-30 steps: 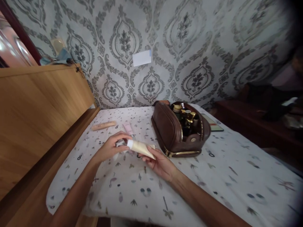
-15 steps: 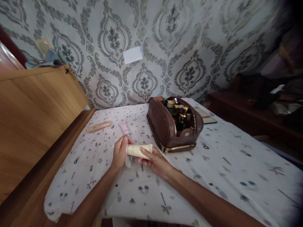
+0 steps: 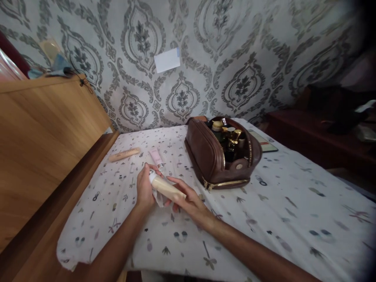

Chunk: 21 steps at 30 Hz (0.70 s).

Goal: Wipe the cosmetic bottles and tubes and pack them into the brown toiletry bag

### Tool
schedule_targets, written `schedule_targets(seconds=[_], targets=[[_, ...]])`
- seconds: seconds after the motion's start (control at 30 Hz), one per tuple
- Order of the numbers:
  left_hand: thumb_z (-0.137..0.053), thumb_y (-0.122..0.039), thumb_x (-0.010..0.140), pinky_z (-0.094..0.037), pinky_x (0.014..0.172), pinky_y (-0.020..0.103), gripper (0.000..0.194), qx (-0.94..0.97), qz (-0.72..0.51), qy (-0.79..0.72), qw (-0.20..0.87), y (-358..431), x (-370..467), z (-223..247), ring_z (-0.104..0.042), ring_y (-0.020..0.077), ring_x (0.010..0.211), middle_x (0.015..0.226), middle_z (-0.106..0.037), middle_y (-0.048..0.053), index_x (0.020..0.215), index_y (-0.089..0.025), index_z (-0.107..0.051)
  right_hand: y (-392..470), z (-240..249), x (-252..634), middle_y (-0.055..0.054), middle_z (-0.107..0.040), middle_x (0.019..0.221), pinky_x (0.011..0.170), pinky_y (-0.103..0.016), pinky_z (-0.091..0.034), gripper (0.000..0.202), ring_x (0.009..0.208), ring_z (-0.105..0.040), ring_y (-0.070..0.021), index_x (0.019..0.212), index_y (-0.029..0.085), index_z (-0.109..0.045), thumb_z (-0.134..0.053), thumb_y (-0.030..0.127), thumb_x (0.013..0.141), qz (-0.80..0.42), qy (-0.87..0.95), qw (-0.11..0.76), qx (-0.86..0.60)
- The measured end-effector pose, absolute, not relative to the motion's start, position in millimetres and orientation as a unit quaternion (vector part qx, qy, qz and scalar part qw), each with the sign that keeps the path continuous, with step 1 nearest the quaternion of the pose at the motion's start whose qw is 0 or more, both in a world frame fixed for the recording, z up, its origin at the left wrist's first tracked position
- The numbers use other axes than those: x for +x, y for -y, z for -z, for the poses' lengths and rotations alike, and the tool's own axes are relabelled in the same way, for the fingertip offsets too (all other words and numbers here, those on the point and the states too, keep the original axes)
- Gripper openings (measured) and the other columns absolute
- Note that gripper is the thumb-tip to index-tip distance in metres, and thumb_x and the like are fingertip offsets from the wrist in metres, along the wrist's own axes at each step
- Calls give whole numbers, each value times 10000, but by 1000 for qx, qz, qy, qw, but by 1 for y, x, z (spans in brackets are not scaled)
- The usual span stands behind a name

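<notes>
Facing a white wall [image 3: 182, 47] with grey damask pattern. Next down in size: tabletop [image 3: 264, 235] under a white printed cloth, right up to that wall. Wooden panel [image 3: 49, 125] on the left side, dark red surface [image 3: 305, 133] on the right, partly lost in shadow.

Brown bag [image 3: 202, 150] sits on the tabletop, right of center, unzipped on top, bottles with gold caps [image 3: 235, 136] packed inside. Zip pulls on its lower front corner.

Both hands in the middle, left of the bag, above the cloth. Right hand [image 3: 192, 201]: pinching the flat end of the cream-colored tube [image 3: 167, 188], one finger stretched out along the far side. Left hand [image 3: 145, 188]: curled about the white-capped end; can't tell whether it clamps the tube itself or just the white tissue [image 3: 159, 199] there. Tube is tilted, cap up and to the left, flat end toward my right palm. Tissue hangs below it, blurred.

Flat item [image 3: 266, 146] with a dark edge pokes out behind the bag. White paper [image 3: 167, 60] on the wall.

Smaller stuff: peach tube [image 3: 125, 154] lying at far left on the cloth; pink tube [image 3: 155, 156] between it and the bag, silver end toward me, just past my left fingertips.
</notes>
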State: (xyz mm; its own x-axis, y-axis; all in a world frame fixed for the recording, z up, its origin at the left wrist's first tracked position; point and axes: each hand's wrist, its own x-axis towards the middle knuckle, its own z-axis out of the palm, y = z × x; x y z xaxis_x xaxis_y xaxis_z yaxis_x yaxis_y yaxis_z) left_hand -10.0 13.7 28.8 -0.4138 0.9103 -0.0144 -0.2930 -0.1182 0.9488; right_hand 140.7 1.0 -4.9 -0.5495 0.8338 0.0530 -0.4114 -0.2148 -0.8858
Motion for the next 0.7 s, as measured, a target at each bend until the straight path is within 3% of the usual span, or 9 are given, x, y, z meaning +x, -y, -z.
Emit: schedule_targets(seconds=[0.1, 0.23, 0.33, 0.47, 0.6, 0.7], targets=[[-648, -669, 798, -449, 477, 215, 484, 311, -686, -504, 423, -17, -17, -29, -553, 115, 499, 621, -619, -11, 722, -196, -582, -2, 1, 140, -78, -712, 954, 474, -200, -381, 730, 646, -620, -128, 1250, 208, -638, -677, 754, 767, -857, 350, 331, -184], [-630, -668, 813, -429, 472, 210, 471, 296, -690, -508, 422, -20, -18, -27, -540, 107, 500, 670, -652, -7, 765, -200, -607, -3, 1, 140, -84, -726, 890, 491, -171, -359, 572, 628, -590, -98, 1128, 174, -697, -818, 572, 735, -879, 313, 298, -201], [-638, -619, 833, -469, 516, 223, 412, 207, -705, -479, 481, -19, -13, -28, -581, 118, 532, 715, -668, -13, 824, -208, -622, -3, 6, 139, -41, -706, 952, 546, -185, -411, 615, 676, -589, -99, 1165, 213, -691, -905, 452, 640, -825, 359, 352, -257], [-538, -578, 927, -524, 581, 272, 385, 78, -685, -444, 572, -15, -5, -32, -631, 152, 558, 765, -702, 11, 941, -211, -653, -3, 12, 138, -20, -692, 1009, 661, -243, -475, 521, 808, -616, -153, 1169, 233, -670, -835, 378, 697, -685, 492, 432, -319], [-515, -604, 931, -533, 594, 280, 455, 26, -666, -424, 613, -13, 0, -32, -594, 144, 511, 671, -650, 9, 833, -179, -647, 2, 12, 136, -40, -704, 1071, 761, -290, -490, 394, 946, -627, -206, 1143, 224, -664, -730, 278, 758, -560, 606, 447, -345], [-502, -576, 936, -517, 576, 262, 444, 55, -671, -428, 603, -12, -1, -32, -551, 127, 487, 594, -562, -17, 751, -184, -598, 8, 11, 133, -16, -685, 959, 719, -279, -489, 393, 866, -623, -188, 1148, 231, -640, -715, 243, 762, -548, 627, 435, -343]])
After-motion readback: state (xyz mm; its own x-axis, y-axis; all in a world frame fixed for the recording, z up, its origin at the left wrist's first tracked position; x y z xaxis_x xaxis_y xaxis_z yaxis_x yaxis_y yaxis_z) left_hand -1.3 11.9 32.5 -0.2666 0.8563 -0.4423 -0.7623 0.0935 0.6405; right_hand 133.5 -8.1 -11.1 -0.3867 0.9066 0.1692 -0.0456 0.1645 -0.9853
